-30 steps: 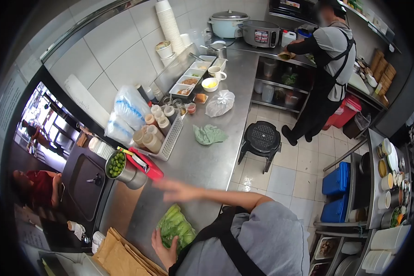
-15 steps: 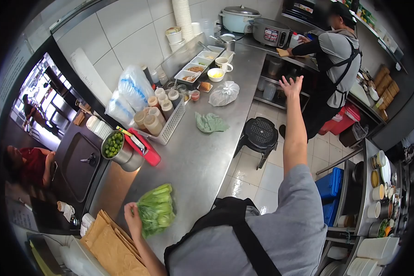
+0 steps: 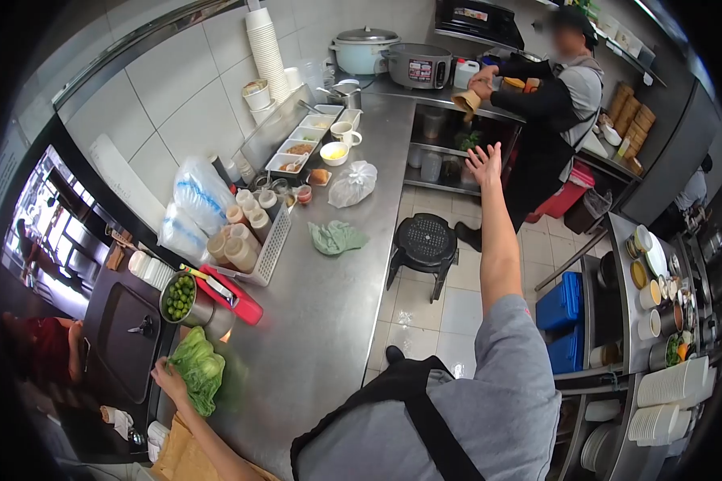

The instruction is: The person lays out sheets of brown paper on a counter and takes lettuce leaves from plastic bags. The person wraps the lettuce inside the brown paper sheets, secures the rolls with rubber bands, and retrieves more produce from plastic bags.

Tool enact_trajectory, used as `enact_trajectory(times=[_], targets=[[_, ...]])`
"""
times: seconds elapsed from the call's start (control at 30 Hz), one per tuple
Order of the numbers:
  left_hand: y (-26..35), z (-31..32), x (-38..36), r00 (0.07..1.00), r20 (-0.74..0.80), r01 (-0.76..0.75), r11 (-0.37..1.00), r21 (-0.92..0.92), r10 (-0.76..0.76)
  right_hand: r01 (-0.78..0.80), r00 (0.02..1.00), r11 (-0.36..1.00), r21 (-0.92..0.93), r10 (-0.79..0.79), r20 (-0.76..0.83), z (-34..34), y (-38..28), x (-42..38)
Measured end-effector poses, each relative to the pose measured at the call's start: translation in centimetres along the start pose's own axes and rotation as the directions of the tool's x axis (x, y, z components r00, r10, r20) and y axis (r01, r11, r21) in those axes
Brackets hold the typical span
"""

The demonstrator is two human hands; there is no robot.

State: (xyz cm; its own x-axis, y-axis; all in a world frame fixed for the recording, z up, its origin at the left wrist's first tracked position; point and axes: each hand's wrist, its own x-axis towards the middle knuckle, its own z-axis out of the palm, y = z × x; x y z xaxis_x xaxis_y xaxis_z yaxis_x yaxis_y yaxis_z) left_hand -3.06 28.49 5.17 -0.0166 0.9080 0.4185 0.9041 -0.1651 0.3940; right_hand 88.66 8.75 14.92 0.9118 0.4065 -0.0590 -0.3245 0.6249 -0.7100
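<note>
My left hand [image 3: 169,380] is closed at the edge of a bundle of green lettuce [image 3: 198,367], apparently in a clear plastic bag, at the left side of the steel counter [image 3: 289,321]. Just beyond the lettuce is a metal pot of small green limes [image 3: 180,299]. Beside that pot, a red holder [image 3: 233,297] has a yellow-handled tool in it. My right hand [image 3: 484,164] is stretched out in the air over the floor, palm up and fingers spread, holding nothing. A co-worker's hands [image 3: 483,80] are beyond it, with a tan container [image 3: 467,103] tilted in them.
A white basket of sauce bottles [image 3: 265,248], a green cloth [image 3: 337,238] and a tied plastic bag [image 3: 353,184] stand along the counter. A black stool [image 3: 427,240] is on the floor. Brown paper [image 3: 188,453] lies at lower left. Shelves of dishes [image 3: 666,385] line the right.
My left hand and the lettuce have shifted left and nearer the lime pot. The co-worker has raised and tilted a tan thing, and something green now shows below it. My right hand stays outstretched.
</note>
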Motion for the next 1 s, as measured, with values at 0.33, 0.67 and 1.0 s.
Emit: enact_trajectory(times=[0.33, 0.67, 1.0], targets=[[18.3, -4.6, -5.0, 0.946, 0.1, -0.303, 0.951, -0.06, 0.308, -0.002, 0.986, 0.987, -0.16, -0.025, -0.167, -4.4, -0.4, 2.3], [36.5, -1.1, -4.0, 0.713, 0.326, -0.359, 0.723, -0.591, 0.621, 0.038, 0.964, 0.955, -0.294, -0.112, -0.24, -9.1, -1.1, 1.5], [49.8, 9.7, -5.6, 0.491, 0.576, 0.418, 0.404, -0.814, 0.653, -0.101, 0.942, 0.992, 0.073, 0.119, -0.313, -11.3, 5.8, -4.4]])
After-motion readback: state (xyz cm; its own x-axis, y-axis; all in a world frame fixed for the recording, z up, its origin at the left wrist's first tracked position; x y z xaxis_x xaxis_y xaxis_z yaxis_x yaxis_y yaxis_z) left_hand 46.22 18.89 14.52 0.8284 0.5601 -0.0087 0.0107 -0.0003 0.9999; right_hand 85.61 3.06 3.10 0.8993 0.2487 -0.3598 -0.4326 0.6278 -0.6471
